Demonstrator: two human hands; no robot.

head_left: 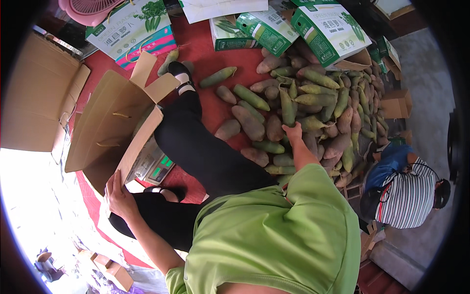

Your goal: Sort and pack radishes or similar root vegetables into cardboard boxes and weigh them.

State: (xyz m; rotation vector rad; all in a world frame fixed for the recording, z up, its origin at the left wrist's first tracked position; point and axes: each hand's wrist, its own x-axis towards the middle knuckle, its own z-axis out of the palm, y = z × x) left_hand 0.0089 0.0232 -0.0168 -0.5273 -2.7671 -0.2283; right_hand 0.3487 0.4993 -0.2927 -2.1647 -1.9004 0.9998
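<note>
Radish, green, sits at the right hand, pointing away from it. Thumb and fingers pinch its near end, likely because the other radishes crowd its sides. Those spread ahead and right of that hand, heaped loosely, probably to stay in easy reach. Left hand lies with fingers over the near rim of the open box, seemingly to steady it; thumb side unclear, can't tell how tight. Box flaps stand up and out, leaving the mouth open. Scale is just right of the left hand, close beside the box. Printed cartons stand beyond the heap, far ahead of the right hand.
</note>
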